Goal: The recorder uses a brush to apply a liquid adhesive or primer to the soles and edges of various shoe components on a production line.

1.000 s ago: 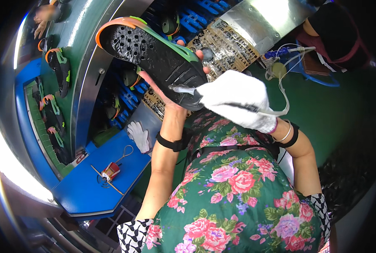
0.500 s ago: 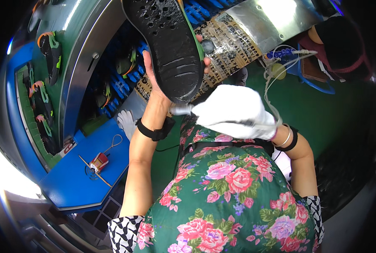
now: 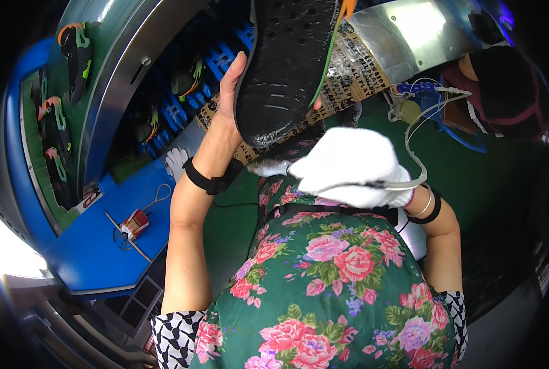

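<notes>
My bare left hand (image 3: 226, 92) grips a shoe (image 3: 280, 80) from beneath, thumb on one edge and fingertips showing at the other. The shoe's black underside faces up, wet and shiny near the rounded end, with rows of round dimples farther up. Green and orange show along its right edge. My right hand (image 3: 351, 166), in a white glove, is closed round a brush (image 3: 268, 167) fed by a clear tube (image 3: 419, 166). The bristles point left, just below the shoe's rounded end and apart from it. The glove hides most of the handle.
Shoes (image 3: 74, 61) rest on a green conveyor at the left. A blue table (image 3: 90, 252) carries a red box and a stick; a white glove (image 3: 177, 161) lies at its far end. Ahead is a ledge with printed tape (image 3: 354, 67). Another person (image 3: 502, 74) sits at far right.
The shoe has shifted right in view with my left hand. My right hand and the brush have moved slightly right and down, farther from the shoe's rounded end.
</notes>
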Available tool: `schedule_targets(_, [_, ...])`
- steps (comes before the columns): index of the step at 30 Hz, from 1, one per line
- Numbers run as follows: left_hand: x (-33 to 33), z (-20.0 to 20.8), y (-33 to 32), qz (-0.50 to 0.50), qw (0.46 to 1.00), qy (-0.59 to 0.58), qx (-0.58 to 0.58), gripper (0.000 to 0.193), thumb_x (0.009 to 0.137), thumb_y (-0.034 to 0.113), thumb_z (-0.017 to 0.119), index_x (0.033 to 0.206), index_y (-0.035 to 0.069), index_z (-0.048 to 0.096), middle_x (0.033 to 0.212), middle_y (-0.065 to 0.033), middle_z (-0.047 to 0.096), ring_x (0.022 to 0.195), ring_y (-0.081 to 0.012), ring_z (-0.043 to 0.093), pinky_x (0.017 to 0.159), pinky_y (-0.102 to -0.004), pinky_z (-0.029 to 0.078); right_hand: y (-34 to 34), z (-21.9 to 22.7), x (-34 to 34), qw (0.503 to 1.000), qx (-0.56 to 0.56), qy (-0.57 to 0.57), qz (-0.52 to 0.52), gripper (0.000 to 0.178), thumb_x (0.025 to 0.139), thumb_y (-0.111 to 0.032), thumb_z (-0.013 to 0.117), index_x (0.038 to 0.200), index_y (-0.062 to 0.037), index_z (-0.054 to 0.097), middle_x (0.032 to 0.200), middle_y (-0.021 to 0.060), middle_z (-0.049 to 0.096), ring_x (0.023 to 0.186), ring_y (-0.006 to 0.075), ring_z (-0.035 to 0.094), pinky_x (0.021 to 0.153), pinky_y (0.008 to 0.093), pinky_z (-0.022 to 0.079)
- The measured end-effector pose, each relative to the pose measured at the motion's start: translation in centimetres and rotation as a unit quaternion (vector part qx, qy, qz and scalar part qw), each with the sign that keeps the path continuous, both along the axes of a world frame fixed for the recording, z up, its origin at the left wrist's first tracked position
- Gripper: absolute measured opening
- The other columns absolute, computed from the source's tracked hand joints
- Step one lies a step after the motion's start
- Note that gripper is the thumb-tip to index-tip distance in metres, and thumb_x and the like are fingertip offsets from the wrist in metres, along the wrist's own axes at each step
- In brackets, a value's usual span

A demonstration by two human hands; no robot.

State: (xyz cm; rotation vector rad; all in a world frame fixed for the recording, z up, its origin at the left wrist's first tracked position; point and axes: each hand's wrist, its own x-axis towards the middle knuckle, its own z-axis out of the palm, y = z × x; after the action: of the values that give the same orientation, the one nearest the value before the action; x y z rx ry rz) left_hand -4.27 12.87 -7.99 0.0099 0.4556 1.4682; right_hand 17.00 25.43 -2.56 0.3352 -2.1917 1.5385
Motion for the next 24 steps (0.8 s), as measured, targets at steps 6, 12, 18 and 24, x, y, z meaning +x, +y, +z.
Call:
schedule_targets(6, [-0.7, 0.6, 0.2, -0.023, 0.992, 0.081, -0.095, 0.1, 0.089, 0.074, 0.049, 0.156, 0.002, 0.032, 0.148, -0.0338, 0.042, 0.11, -0.0525, 0.061, 0.091, -0.058, 0.055, -0.1, -1.2, 0.0, 0.992, 0.118, 0.025, -0.027, 0.031, 0.085, -0.011, 0.069, 0.116, -0.0066, 0.072, 0.117, 0.0119, 0.073, 0.093, 0.029, 0.07, 0.076, 0.0369, 0.058])
schedule_targets(12, [-1.3, -1.1, 0.1, 0.003, 0.998, 0.001, -0.069, 0.094, 0.092, 0.071, 0.048, 0.155, 0.003, 0.034, 0.146, -0.0338, 0.046, 0.118, -0.0533, 0.059, 0.098, -0.0618, 0.052, 0.6, 0.8, -0.6, 0.994, -0.046, -0.057, -0.076, 0.018, 0.077, -0.004, 0.082, 0.094, -0.0086, 0.079, 0.099, 0.0096, 0.077, 0.085, 0.0241, 0.073, 0.075, 0.0346, 0.058])
schedule_targets(18, [0.5, -0.7, 0.7, 0.034, 0.995, -0.014, -0.089, 0.081, 0.098, 0.062, 0.046, 0.152, 0.003, 0.04, 0.145, -0.0272, 0.051, 0.123, -0.0437, 0.06, 0.105, -0.0558, 0.05, 1.7, -0.6, -0.5, 0.959, -0.243, -0.13, -0.059, 0.016, 0.079, 0.0, 0.08, 0.094, -0.0033, 0.078, 0.098, 0.0114, 0.077, 0.09, 0.0211, 0.074, 0.081, 0.0336, 0.058])
schedule_targets(24, [4.6, -0.4, 0.4, 0.01, 0.985, -0.156, -0.071, 0.079, 0.1, 0.065, 0.039, 0.146, 0.001, 0.046, 0.129, -0.0265, 0.063, 0.107, -0.0527, 0.065, 0.092, -0.0609, 0.055, 7.6, 0.6, -2.2, 0.95, 0.126, -0.004, -0.285, 0.018, 0.078, -0.003, 0.08, 0.096, -0.005, 0.078, 0.097, 0.01, 0.077, 0.084, 0.0242, 0.073, 0.078, 0.0339, 0.057])
